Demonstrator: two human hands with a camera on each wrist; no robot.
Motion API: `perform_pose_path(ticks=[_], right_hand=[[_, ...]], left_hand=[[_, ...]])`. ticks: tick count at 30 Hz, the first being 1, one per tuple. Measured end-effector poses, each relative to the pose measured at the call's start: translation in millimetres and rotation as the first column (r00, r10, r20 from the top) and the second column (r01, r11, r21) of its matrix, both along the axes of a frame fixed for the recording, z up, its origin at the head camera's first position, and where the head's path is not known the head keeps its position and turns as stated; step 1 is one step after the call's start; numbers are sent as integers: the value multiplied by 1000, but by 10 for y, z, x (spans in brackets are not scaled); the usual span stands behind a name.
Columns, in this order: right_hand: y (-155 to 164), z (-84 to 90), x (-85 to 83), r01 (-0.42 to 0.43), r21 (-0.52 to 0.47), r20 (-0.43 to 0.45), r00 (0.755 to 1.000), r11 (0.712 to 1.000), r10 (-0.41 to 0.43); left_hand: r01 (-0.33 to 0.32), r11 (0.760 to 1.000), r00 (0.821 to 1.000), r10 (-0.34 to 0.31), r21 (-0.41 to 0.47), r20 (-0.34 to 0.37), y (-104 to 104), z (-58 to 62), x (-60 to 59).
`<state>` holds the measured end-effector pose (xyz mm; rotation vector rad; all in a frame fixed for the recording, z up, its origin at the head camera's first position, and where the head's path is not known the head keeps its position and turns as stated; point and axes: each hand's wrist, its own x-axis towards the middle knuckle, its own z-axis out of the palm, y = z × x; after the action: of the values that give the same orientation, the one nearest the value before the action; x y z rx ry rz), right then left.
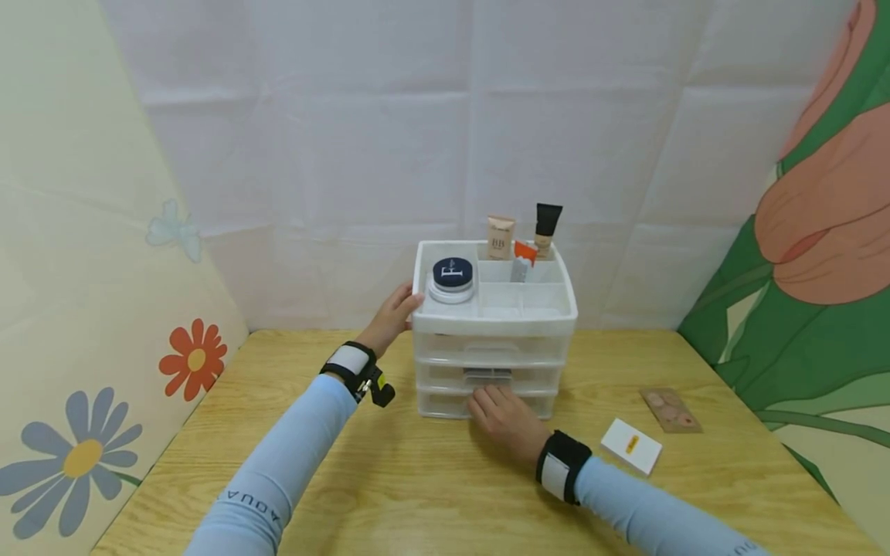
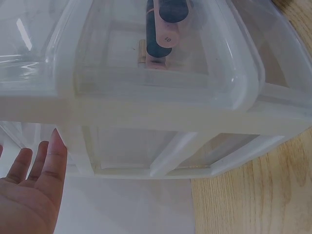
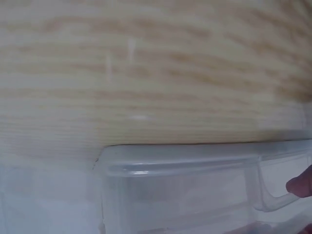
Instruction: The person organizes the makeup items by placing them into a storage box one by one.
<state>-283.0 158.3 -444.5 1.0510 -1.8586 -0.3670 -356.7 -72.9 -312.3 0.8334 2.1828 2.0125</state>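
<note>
Left hand (image 1: 395,311): fingers straight, flat against the translucent white plastic drawer organiser's (image 1: 495,340) side; keep bracing
Right hand (image 1: 502,413): fingers curled at the bottom drawer (image 1: 487,403) handle; move it squarely

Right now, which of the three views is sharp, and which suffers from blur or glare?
Head view: sharp and evenly lit, with wide-angle bending at the edges. Left wrist view: clear, though the translucent drawer unit shows soft glare and the left hand is cut by the frame. Right wrist view: blurred; wood grain smeared, only a fingertip shows.
</note>
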Motion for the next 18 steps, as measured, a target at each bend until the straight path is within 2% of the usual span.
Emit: perform_pose_path(ticks=[5,12,18], right_hand=[[-4,11,40,11,-4,23,1000,1000,-11],[-26,4,99,-10,-43,37,999,999,12],[-38,40,182,-47,-64,7,999,997,47]], left_hand=[[-10,1000,1000,10,2,-19,11,-4,5],[-12,1000,1000,12,0,-12,7,-1,15],[-2,1000,1000,2,-17,9,3,83,91]])
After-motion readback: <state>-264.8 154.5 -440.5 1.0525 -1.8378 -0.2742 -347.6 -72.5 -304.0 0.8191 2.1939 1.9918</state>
